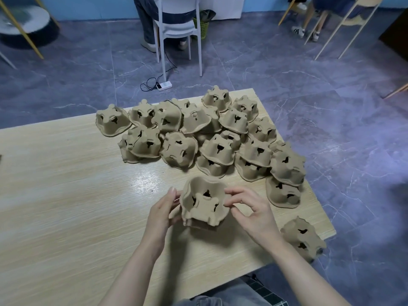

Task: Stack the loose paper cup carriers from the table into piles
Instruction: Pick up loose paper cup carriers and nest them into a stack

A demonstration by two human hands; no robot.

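Both hands hold a brown pulp cup carrier (204, 200) just above the wooden table (66, 195), near its front middle. My left hand (162, 212) grips its left side, thumb up along the rim. My right hand (249, 208) pinches its right edge with fingertips and thumb. A second carrier seems nested under it, its edge showing below. Several loose carriers (220, 133) lie upside down in a heap across the far right part of the table. One more carrier (303, 238) sits at the table's right front corner, partly over the edge.
The table's right edge (318, 195) runs close to the heap. A white chair (178, 27) with a seated person stands beyond the table, and a power strip (163, 85) with cables lies on the grey tiled floor. Other people's legs and wooden stands appear at top right.
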